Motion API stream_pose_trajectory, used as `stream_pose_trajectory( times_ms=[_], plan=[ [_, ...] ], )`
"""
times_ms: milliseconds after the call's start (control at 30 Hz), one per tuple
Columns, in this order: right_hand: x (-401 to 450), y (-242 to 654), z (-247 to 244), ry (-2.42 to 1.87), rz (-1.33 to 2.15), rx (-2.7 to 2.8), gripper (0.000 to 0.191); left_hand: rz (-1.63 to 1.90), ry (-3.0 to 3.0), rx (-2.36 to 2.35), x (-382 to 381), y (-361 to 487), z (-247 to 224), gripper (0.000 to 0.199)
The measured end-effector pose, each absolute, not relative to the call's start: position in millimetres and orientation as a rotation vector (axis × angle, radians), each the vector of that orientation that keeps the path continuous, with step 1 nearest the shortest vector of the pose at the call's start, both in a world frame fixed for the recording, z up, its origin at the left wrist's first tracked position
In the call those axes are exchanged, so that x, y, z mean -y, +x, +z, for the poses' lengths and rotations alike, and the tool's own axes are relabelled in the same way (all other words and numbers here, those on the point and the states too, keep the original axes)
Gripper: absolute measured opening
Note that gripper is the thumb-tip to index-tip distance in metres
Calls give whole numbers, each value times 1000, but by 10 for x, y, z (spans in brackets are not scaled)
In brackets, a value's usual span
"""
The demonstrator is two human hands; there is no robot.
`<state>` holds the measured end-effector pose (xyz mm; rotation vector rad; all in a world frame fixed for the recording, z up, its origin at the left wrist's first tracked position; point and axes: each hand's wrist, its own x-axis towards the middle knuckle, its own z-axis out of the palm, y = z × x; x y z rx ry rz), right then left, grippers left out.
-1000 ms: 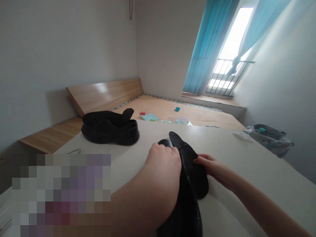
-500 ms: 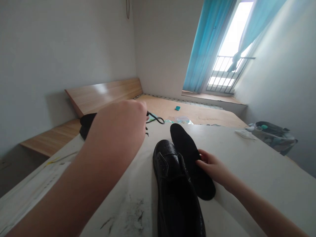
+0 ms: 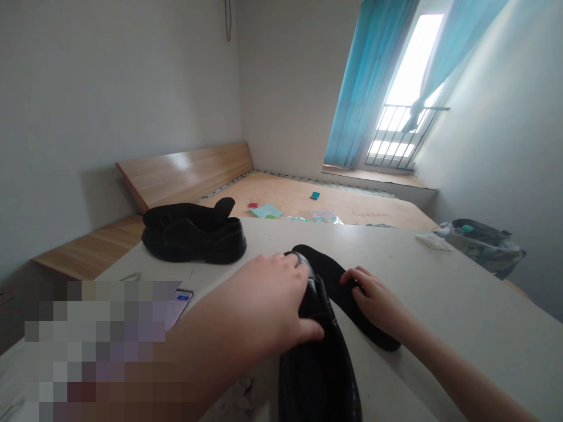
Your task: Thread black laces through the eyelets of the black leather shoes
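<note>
A black leather shoe [image 3: 321, 375] lies on the white table in front of me, its opening towards me. My left hand [image 3: 275, 299] is over the front of this shoe, fingers closed over the toe and thumb by the opening. Right of the shoe, my right hand [image 3: 369, 299] pinches the edge of a flat black insole [image 3: 328, 269], which is held at a slant beside the shoe. Farther back on the left stands another black shoe [image 3: 204, 240], with a second insole [image 3: 185, 212] lying across its top.
The white table [image 3: 466, 316] spreads under the shoes. A phone [image 3: 180, 305] lies at the left, partly hidden by pixelation. Beyond is a wooden bed board [image 3: 369, 208] with small packets [image 3: 266, 211]. At the right are a white tissue [image 3: 433, 241] and a lined bin [image 3: 488, 249].
My left hand has come down and right from near the far shoe onto the near shoe; the black lace loop by it is out of sight. The insole has shifted slightly in my right hand.
</note>
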<state>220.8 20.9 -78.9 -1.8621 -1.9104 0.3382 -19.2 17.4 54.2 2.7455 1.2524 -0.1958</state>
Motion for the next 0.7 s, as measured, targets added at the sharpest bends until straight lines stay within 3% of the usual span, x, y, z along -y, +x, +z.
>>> stream_pose_trajectory(
  times_ms=[67,133,233,333,500,700],
  plan=[
    [-191,2186,-766,-1887,283,1973,15,-292,2726,-1236,-97,-116,492,68],
    [-154,2164,-741,-1926,225,2019,26,-311,2755,-1275,-68,-66,428,66],
    [-94,2137,-709,-1965,166,2096,38,-238,2808,-1264,-107,-66,399,41],
    [-75,2121,-682,-1999,108,2149,29,-201,2843,-1219,-188,-124,480,21],
    [-91,2094,-619,-2065,-28,2213,13,-188,2865,-1196,-261,-186,599,28],
    [-81,2089,-603,-2025,-43,2283,21,-94,2816,-1114,-220,-237,558,25]
  ],
)
